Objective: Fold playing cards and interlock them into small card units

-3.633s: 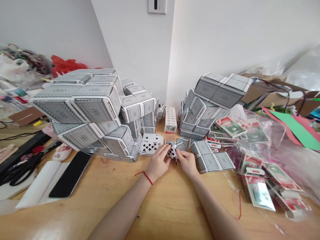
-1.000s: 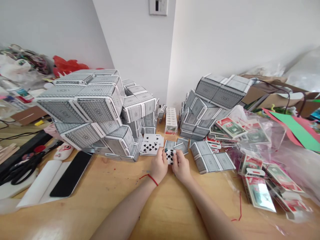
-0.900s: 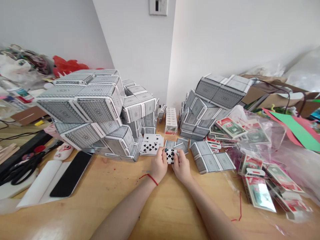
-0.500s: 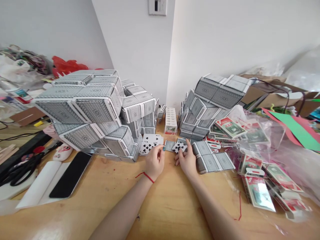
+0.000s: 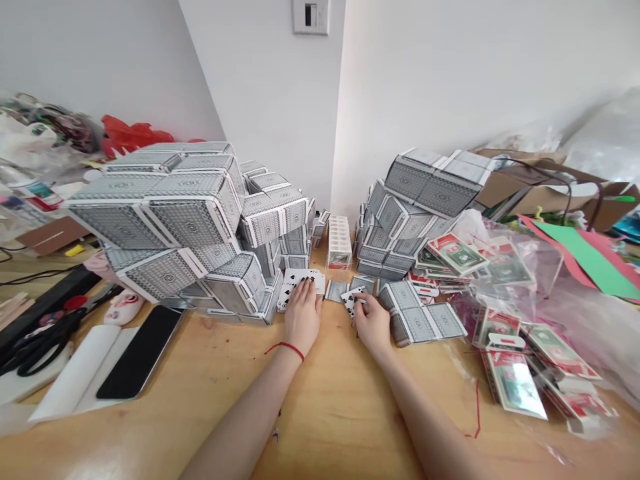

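Note:
Face-up playing cards (image 5: 299, 275) lie on the table at the centre, spades showing. My left hand (image 5: 304, 313) rests flat over them with its fingers stretched out, covering part of their faces. A spade playing card (image 5: 349, 303) is pinched in my right hand (image 5: 371, 323), tilted just above the table. Between the hands, grey-backed cards (image 5: 337, 291) lie face down. Right beside my right hand stands a low block of folded grey cards (image 5: 416, 312). A big stack of such card blocks (image 5: 190, 220) rises on the left, another stack (image 5: 407, 227) on the right.
A row of card boxes (image 5: 339, 243) stands at the back by the wall. Red-and-green card packs (image 5: 515, 383) and clear plastic wrap cover the right side. At the left lie a black phone (image 5: 140, 353), scissors (image 5: 45, 340) and white paper (image 5: 75, 370).
My left hand has moved forward and left, its fingers going from a pinch to lying flat on the face-up cards. My right fingers have drawn in around the spade card, which has turned.

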Available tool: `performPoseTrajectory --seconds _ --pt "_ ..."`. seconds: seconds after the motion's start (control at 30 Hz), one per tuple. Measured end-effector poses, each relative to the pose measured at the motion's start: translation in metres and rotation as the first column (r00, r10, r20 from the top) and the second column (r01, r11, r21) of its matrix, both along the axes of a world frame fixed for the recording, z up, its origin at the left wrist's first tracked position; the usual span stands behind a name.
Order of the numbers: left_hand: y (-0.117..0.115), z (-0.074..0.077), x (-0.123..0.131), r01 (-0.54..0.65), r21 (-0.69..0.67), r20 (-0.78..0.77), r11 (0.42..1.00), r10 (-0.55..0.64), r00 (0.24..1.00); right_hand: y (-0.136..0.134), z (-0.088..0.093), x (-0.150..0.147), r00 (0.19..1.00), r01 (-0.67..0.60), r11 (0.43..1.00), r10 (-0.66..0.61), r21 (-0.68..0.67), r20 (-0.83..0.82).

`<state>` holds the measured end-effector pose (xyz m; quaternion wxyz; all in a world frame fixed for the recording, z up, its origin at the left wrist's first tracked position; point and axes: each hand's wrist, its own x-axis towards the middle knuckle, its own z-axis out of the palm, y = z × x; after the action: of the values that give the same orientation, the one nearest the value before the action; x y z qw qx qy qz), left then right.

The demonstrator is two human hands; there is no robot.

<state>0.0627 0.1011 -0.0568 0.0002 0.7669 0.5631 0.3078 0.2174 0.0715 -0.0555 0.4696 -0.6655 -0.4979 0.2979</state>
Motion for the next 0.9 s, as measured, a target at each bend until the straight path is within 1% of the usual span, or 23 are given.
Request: performPoseTrajectory --seconds 0.1,0.23,0.37,0.47,0.6,0.77,0.9 --pt "0.0009 -0.0026 0.0003 -0.004 -0.022 -0.062 1.0 0.002 0.998 -0.0003 0.0006 -0.0001 1.0 -0.015 1.0 0.015 0.018 -0.002" --pt "0.0002 -0.0031 0.0009 0.008 -0.018 -0.106 1.0 -0.01 0.994 -0.0005 0.0022 -0.0004 1.0 -0.011 0.999 0.012 0.037 -0.017" --pt "-0.0003 -0.0044 0.0014 0.021 -0.029 -0.182 0.999 -0.026 0.983 -0.0003 0.0025 -0.0017 0.999 -0.022 0.999 0.023 0.041 -0.024" --pt "-0.0007 -0.004 0.0013 0.027 -0.049 -0.205 0.998 -0.036 0.978 -0.0005 0.0024 -0.0025 0.999 -0.031 0.998 0.033 0.05 -0.025" --pt "-0.0023 -0.0021 0.001 0.062 -0.052 -0.152 0.997 -0.069 0.986 -0.0015 0.0036 -0.0026 0.999 -0.045 0.997 0.047 0.062 -0.024" --pt "-0.0054 0.0001 0.0017 0.085 -0.036 -0.013 0.996 -0.086 0.996 -0.0021 0.0043 -0.0025 0.996 -0.079 0.995 0.081 0.055 -0.028" --pt "-0.0069 0.0006 0.0028 0.042 -0.005 0.087 0.999 -0.042 0.995 -0.002 0.0036 -0.003 0.995 -0.09 0.994 0.092 0.061 -0.036"
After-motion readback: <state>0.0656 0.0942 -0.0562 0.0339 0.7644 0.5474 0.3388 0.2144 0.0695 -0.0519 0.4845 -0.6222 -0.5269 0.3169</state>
